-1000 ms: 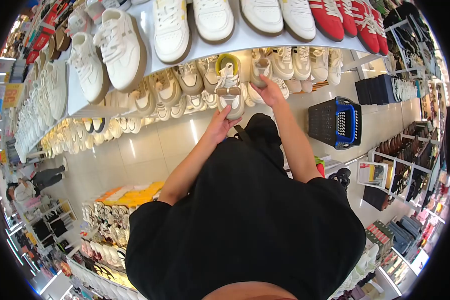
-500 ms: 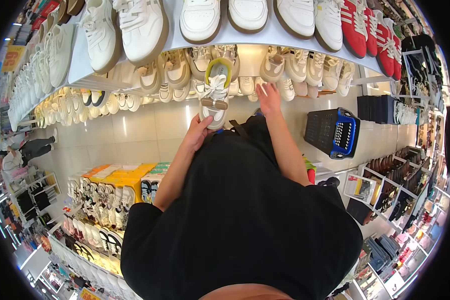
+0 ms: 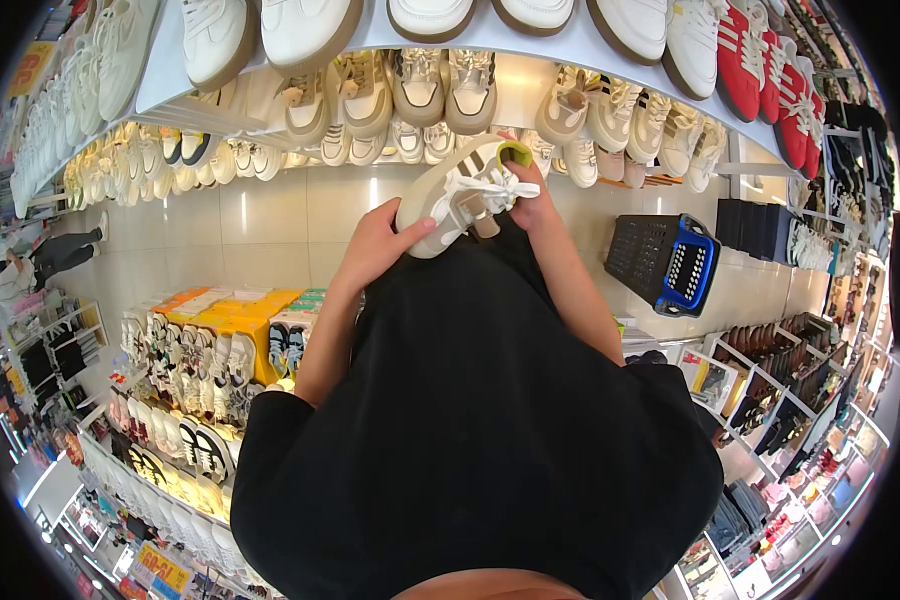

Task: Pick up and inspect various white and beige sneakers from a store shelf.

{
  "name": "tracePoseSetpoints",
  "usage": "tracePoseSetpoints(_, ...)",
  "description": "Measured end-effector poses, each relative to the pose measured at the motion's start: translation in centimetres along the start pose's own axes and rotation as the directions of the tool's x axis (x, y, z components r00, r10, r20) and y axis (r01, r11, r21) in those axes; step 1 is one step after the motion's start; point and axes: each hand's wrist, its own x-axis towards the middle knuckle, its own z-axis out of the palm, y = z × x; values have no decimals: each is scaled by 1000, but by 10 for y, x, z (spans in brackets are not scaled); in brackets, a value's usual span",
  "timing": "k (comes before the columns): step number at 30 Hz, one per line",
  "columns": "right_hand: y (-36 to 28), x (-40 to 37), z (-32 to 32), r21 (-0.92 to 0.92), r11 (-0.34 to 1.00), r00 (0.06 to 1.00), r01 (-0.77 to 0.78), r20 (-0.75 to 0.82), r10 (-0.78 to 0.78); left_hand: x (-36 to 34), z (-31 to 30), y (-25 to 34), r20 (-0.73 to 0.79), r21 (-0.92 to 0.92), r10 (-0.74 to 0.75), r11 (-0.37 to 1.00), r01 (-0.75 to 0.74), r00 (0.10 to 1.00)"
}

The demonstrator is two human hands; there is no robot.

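Observation:
A white and grey sneaker point(image 3: 463, 195) with dark stripes, white laces and a yellow-green lining is held up in front of my body, tilted with its toe to the lower left. My left hand point(image 3: 388, 240) grips the toe end, thumb on top. My right hand point(image 3: 532, 203) is closed on the heel end near the collar; some of its fingers are hidden behind the shoe. A brown tag-like piece point(image 3: 486, 226) hangs at the laces.
White sneakers point(image 3: 430, 18) line the top shelf ahead, with red sneakers point(image 3: 740, 60) at its right end. Beige sneakers point(image 3: 365, 90) fill the shelf below. A dark shopping basket point(image 3: 638, 250) with a blue rim stands on the floor point(image 3: 340, 210). Someone in dark trousers point(image 3: 65, 258) is at far left.
The sneaker has turned from upright to slanted, its side now showing. My right hand, earlier open and apart, has come left and taken hold of the heel end.

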Motion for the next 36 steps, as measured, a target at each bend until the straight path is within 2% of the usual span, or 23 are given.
tracePoseSetpoints(1, 6, 8, -11, 20, 999, 999, -47, 19, 47, 0, 0, 2, -4, 31, -2, 1000, 2, 1000)
tracePoseSetpoints(2, 29, 29, -52, 91, 976, 979, -199, -19, 202, -2, 2, 6, 1, 27, 11, 1000, -11, 1000)
tracePoseSetpoints(3, 29, 27, -43, 198, 915, 936, -351, 48, 348, -4, 5, 12, 10, 23, 24, 999, -24, 1000)
tracePoseSetpoints(5, 37, 21, -45, 250, 870, 905, -426, 137, 403, -9, 10, 32, 36, -3, 55, 999, -54, 998)
tracePoseSetpoints(8, 46, 14, -27, 179, 813, 824, -554, 261, 504, -17, 21, 54, 76, -64, 107, 993, -103, 991)
tracePoseSetpoints(11, 46, 2, -25, 218, 771, 771, -598, 417, 481, -17, 28, 54, 78, -134, 148, 982, -137, 986)
tracePoseSetpoints(13, 41, -3, -22, 242, 821, 854, -518, 211, 476, -13, 28, 44, 63, -215, 136, 969, -120, 989)
tracePoseSetpoints(14, 38, -7, -21, 249, 844, 880, -474, 102, 464, -9, 27, 29, 35, -195, 128, 974, -118, 991)
tracePoseSetpoints(16, 23, -21, -11, 236, 921, 937, -309, -94, 338, -2, 24, 2, -14, -156, 110, 981, -111, 994)
tracePoseSetpoints(17, 19, -25, -9, 217, 950, 945, -224, -192, 266, -2, 24, -1, -13, -235, 57, 970, -58, 998)
tracePoseSetpoints(19, 17, -25, -14, 68, 997, 969, 42, -247, -24, -5, 25, 5, -1, -386, -51, 921, 47, 999)
tracePoseSetpoints(21, 12, -27, -16, -150, 949, 908, 276, -284, -309, 0, 26, -4, 79, -496, -153, 851, 172, 985)
tracePoseSetpoints(22, -15, -48, 21, -180, 929, 884, 323, -292, -364, 4, 27, -12, 121, -545, -199, 806, 233, 973)
tracePoseSetpoints(23, -21, -56, 36, -342, 857, 838, 387, -257, -481, 10, 33, -23, 169, -646, -212, 714, 271, 962)
tracePoseSetpoints(25, -27, -67, 55, -624, 623, 728, 470, -125, -674, 22, 47, -37, 265, -804, -218, 488, 340, 939)
tracePoseSetpoints(27, -31, -88, 78, -751, 434, 698, 498, 49, -715, 27, 52, -38, 308, -865, -190, 351, 358, 932)
tracePoseSetpoints(28, -29, -94, 87, -732, 380, 679, 566, 152, -719, 29, 53, -36, 328, -888, -174, 279, 366, 929)
tracePoseSetpoints(29, -28, -100, 92, -773, 151, 597, 616, 333, -729, 30, 52, -35, 360, -899, -142, 211, 383, 922)
tracePoseSetpoints(31, -30, -113, 105, -685, -1, 510, 729, 544, -667, 31, 47, -31, 415, -904, -72, 74, 420, 907)
tracePoseSetpoints(32, -29, -114, 107, -637, -26, 476, 770, 601, -643, 34, 45, -37, 439, -898, 21, 23, 439, 898)
tracePoseSetpoints(34, -29, -114, 110, -534, -70, 396, 843, 703, -591, 36, 41, -45, 418, -908, 37, 27, 417, 908)
tracePoseSetpoints(36, -23, -110, 102, -511, -54, 387, 858, 711, -587, 35, 36, -46, 373, -926, 2, 67, 372, 928)
